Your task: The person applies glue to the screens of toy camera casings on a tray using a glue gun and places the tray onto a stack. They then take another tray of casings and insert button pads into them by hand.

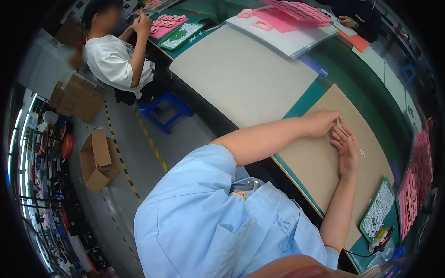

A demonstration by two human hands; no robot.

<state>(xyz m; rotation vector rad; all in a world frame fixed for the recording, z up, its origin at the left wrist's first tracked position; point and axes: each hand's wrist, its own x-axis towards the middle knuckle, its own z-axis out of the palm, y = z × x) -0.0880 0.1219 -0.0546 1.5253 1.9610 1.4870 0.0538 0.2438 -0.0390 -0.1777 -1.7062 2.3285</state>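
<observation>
Over the tan board (311,165), my left hand (323,123) and my right hand (348,152) meet at their fingertips. The left fingers are closed in a pinch. My right hand is turned palm up with its fingers curled, its tips against the left ones. Whatever is between the fingertips is too small or hidden to make out. A few small white pieces (362,152) lie on the board just beside my right hand. Nearer my right elbow stands a green tray (384,181) filled with small white pieces (378,211).
Pink molded sheets (410,204) stand beyond the tray, near a corded tool (383,238). A grey board (245,69) covers the table to the left, by stacked pink sheets (299,11). A seated co-worker (111,60), blue stool (164,111) and open carton (98,160) are further left.
</observation>
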